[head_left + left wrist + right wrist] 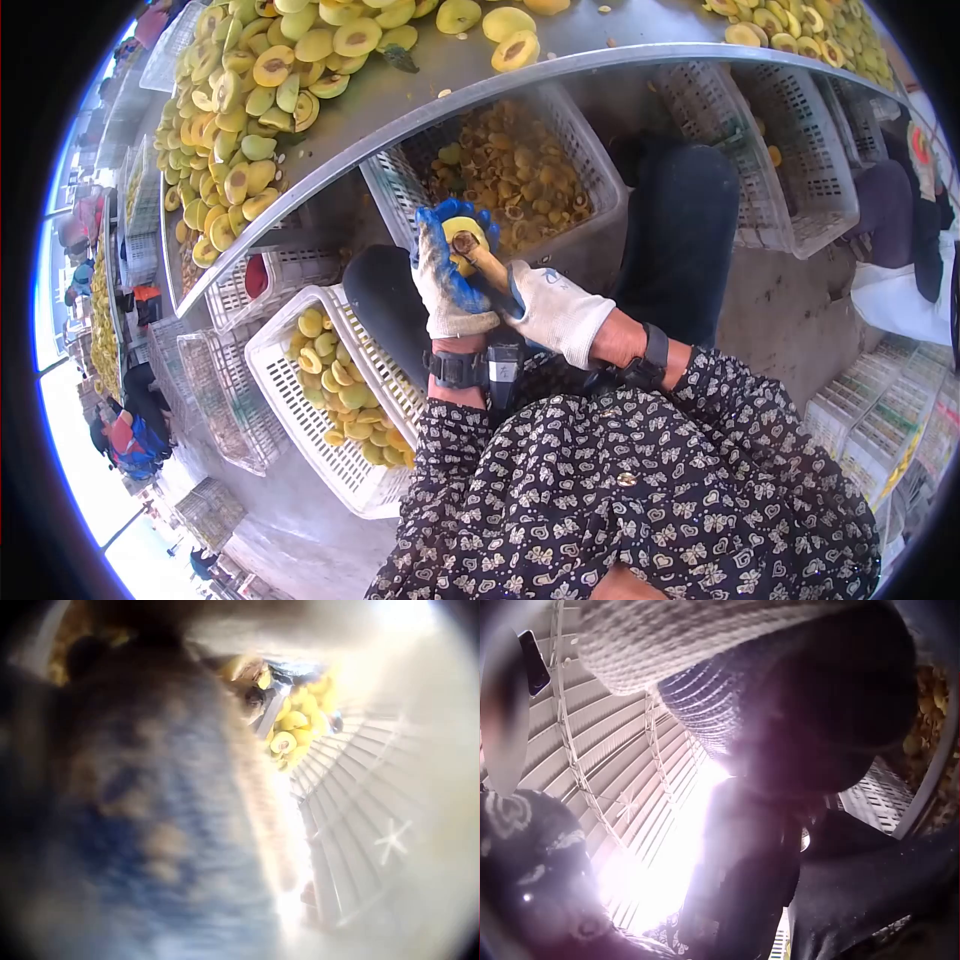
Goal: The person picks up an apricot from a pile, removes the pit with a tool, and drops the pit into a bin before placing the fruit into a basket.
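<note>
In the head view my left hand, in a blue-and-white glove, grips a yellow fruit half over my lap. My right hand, in a white glove, holds a wooden-handled tool whose tip is pushed into the fruit. Both hands meet below the metal table's edge. The left wrist view is mostly blurred glove, with yellow fruit beyond. The right wrist view shows glove fabric and dark shapes against glare.
Halved yellow fruit is piled on the metal table. A white crate of pits stands under it. Another white crate with fruit halves sits by my left knee. Empty crates stand right. Other people work at far left.
</note>
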`<state>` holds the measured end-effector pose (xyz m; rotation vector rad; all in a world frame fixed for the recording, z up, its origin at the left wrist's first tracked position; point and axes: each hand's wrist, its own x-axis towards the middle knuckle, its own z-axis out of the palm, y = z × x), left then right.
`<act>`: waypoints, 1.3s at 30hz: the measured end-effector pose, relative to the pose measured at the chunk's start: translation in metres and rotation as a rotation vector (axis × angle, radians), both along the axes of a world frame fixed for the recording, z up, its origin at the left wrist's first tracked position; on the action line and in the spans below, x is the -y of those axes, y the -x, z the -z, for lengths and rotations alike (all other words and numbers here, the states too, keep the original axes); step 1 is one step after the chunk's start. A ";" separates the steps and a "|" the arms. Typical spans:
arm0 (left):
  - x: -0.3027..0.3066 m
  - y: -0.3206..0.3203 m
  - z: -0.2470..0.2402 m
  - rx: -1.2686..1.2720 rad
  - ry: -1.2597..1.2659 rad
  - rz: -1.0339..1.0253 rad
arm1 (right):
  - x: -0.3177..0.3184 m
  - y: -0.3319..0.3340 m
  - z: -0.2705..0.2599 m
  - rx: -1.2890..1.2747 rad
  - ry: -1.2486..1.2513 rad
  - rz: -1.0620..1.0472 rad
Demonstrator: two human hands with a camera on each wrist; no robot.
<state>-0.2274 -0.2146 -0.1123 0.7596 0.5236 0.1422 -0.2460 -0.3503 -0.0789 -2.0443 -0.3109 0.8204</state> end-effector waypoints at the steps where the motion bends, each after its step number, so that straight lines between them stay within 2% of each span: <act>1: 0.000 0.001 0.001 -0.033 0.011 -0.008 | 0.001 -0.003 -0.004 -0.062 -0.011 0.006; 3: -0.001 0.000 0.003 -0.024 -0.005 0.011 | 0.001 -0.005 -0.002 -0.118 -0.020 0.012; 5: -0.001 0.001 0.005 -0.015 -0.019 0.023 | -0.001 -0.004 0.003 -0.181 -0.189 0.064; 6: -0.002 0.001 0.007 -0.033 -0.030 0.027 | 0.000 -0.004 0.004 -0.182 -0.188 0.062; 8: -0.002 0.001 0.007 -0.054 -0.044 0.037 | 0.001 -0.007 -0.002 -0.537 -0.326 0.113; 11: -0.002 0.000 0.010 -0.021 -0.072 0.044 | -0.002 -0.006 -0.001 -0.651 -0.394 0.135; 14: -0.009 0.002 0.020 -0.078 -0.080 0.014 | 0.004 -0.011 -0.004 -1.029 -0.583 0.195; 17: -0.009 0.002 0.019 -0.012 -0.100 0.034 | -0.002 -0.010 -0.008 -0.890 -0.556 0.188; 18: -0.006 0.003 0.016 -0.011 -0.075 0.047 | -0.009 -0.009 -0.003 -0.778 -0.395 0.188; 21: -0.011 0.004 0.002 0.004 -0.063 0.117 | 0.002 -0.017 0.001 -0.765 -0.366 0.078; 23: -0.022 0.003 -0.002 -0.092 0.144 0.291 | 0.005 -0.019 0.004 -0.713 -0.338 0.026; 25: -0.023 0.004 0.001 -0.106 0.107 0.279 | 0.006 -0.020 -0.004 -0.662 -0.281 -0.019; 26: -0.021 0.005 -0.002 -0.144 0.015 0.258 | 0.008 -0.025 -0.022 -0.774 -0.299 0.000; 27: -0.018 0.003 -0.006 -0.179 -0.076 0.240 | 0.009 -0.024 -0.014 -0.770 -0.299 0.002; 29: -0.012 0.002 -0.007 -0.182 -0.077 0.206 | 0.012 -0.013 0.000 -1.254 -0.939 0.074; 30: -0.012 -0.001 -0.004 -0.153 -0.085 0.225 | 0.011 -0.007 0.003 -1.318 -0.944 0.194; 31: -0.012 -0.002 -0.005 -0.126 -0.097 0.246 | 0.011 -0.007 0.007 -1.320 -0.943 0.191; 33: -0.012 -0.004 -0.009 -0.123 -0.095 0.270 | 0.015 -0.006 0.018 -1.585 -1.182 0.140; 37: -0.011 -0.009 -0.011 -0.016 0.017 0.315 | 0.022 -0.011 0.005 -1.551 -1.185 0.161; 38: -0.010 -0.011 -0.012 -0.020 0.011 0.307 | 0.019 -0.011 0.011 -1.647 -1.314 0.108; 39: -0.009 -0.014 -0.012 -0.021 0.006 0.297 | 0.017 -0.013 0.016 -1.643 -1.313 0.103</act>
